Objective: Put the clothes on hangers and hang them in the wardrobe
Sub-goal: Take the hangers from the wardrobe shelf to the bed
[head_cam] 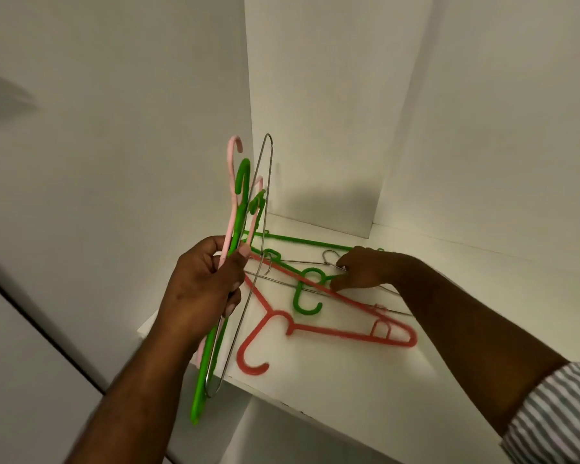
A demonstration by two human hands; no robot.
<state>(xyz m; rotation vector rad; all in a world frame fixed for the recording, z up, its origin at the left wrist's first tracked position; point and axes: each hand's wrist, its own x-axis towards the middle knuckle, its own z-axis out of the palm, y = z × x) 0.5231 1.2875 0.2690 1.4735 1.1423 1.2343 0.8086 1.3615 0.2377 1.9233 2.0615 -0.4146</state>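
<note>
My left fingers (232,285) grip a hanger bunch (242,177), my right fingers (345,262) touch the shelf hangers (332,331), grip unclear; I judge no clothes hung yet.

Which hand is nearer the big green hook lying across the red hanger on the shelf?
Right. The right hand has fingertips right beside the green hook; the left hand is off to its left, gripping a bundle of hangers.

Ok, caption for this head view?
Left hand grips a hanger bundle; right hand reaches among loose hangers on the shelf.
</note>
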